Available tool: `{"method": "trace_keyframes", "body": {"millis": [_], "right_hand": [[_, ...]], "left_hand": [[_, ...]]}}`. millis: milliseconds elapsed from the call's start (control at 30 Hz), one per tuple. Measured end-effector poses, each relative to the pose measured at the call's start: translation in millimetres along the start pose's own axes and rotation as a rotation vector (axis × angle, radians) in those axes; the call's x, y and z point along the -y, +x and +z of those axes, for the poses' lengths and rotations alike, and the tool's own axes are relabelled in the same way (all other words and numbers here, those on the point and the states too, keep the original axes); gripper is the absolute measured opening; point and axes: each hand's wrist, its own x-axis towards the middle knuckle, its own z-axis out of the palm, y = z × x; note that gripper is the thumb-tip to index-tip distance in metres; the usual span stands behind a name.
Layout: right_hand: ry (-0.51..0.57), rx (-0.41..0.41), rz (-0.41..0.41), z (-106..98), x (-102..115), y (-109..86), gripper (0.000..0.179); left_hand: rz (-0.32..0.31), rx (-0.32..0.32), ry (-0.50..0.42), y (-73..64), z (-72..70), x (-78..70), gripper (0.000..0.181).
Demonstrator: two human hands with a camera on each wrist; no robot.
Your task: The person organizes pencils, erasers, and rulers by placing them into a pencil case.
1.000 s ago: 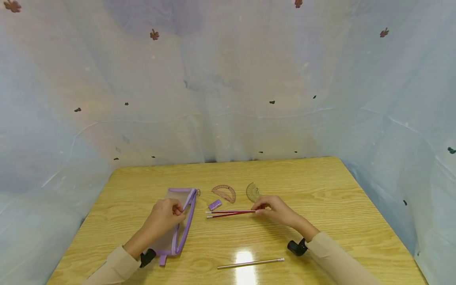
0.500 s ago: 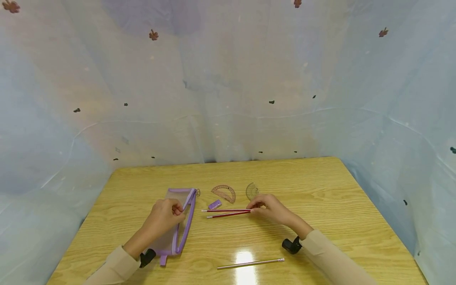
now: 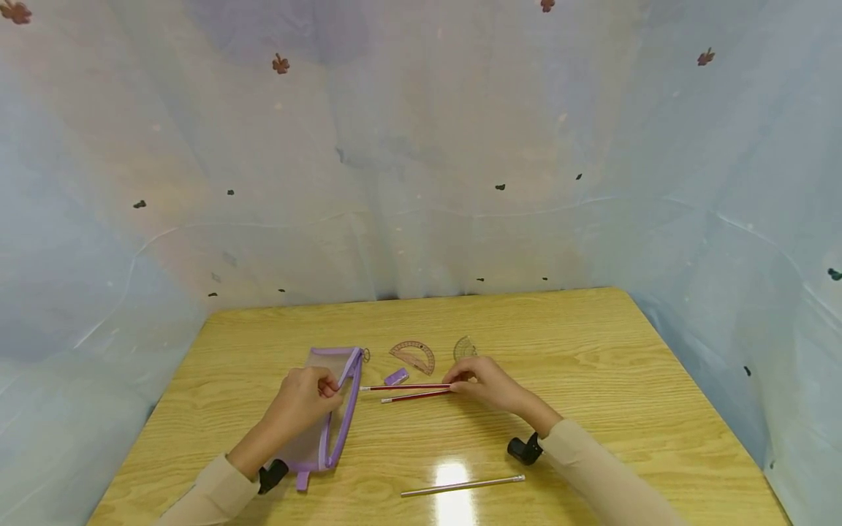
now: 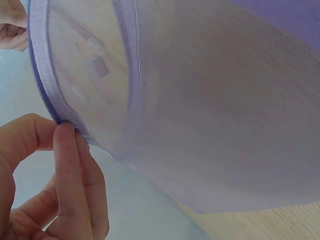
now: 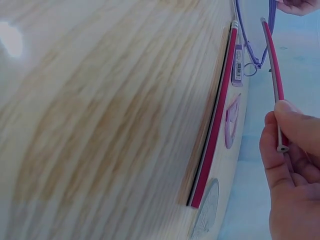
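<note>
A purple mesh pencil case [image 3: 345, 432] lies on the left with its zip open; my left hand [image 3: 304, 402] pinches the zipped edge and lifts it, as the left wrist view confirms at the purple zip band [image 4: 42, 60]. My right hand [image 3: 490, 387] grips a red pencil [image 5: 274, 62] near its unsharpened end, above the table. Its eraser end points left, close to the case's opening. A second red pencil [image 5: 216, 120] lies on the wood just beneath. Between the case and the held pencil's far side is a purple-sleeved eraser [image 3: 397, 377].
A pink protractor [image 3: 413, 344] lies behind the eraser. A clear protractor [image 3: 464, 348] is partly covered by my right hand. Near the front lies a silver pencil [image 3: 463, 486]. The wooden table [image 3: 592, 351] ends at a hanging cloth [image 3: 421, 248].
My right hand has moved left with the red pencil, bringing its eraser end up to the case. My left hand keeps its hold on the zipped edge. The second red pencil stays put.
</note>
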Motion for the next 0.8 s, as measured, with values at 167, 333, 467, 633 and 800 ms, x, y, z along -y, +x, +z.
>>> {"method": "trace_keyframes", "body": {"millis": [167, 333, 467, 633, 800], "right_hand": [[-0.006, -0.013, -0.004, 4.7, -2.5, 4.9, 0.013], [-0.023, -0.032, -0.010, 8.6, -2.9, 9.4, 0.012], [-0.038, -0.039, -0.008, 12.4, -1.0, 15.2, 0.012], [-0.063, -0.049, 0.006, 17.4, 1.5, 22.4, 0.012], [-0.059, -0.043, 0.019, 22.2, 3.5, 28.5, 0.012]], "left_hand": [[0.001, 0.003, 0.001, 0.4, 1.1, -1.4, 0.015], [0.004, -0.001, -0.003, 0.7, 1.4, -3.2, 0.015], [0.003, -0.002, -0.006, 1.5, 2.1, -2.1, 0.015], [0.009, -0.002, -0.003, 2.0, 3.0, -0.5, 0.016], [0.019, -0.013, 0.002, 1.9, 2.5, -0.6, 0.015]]}}
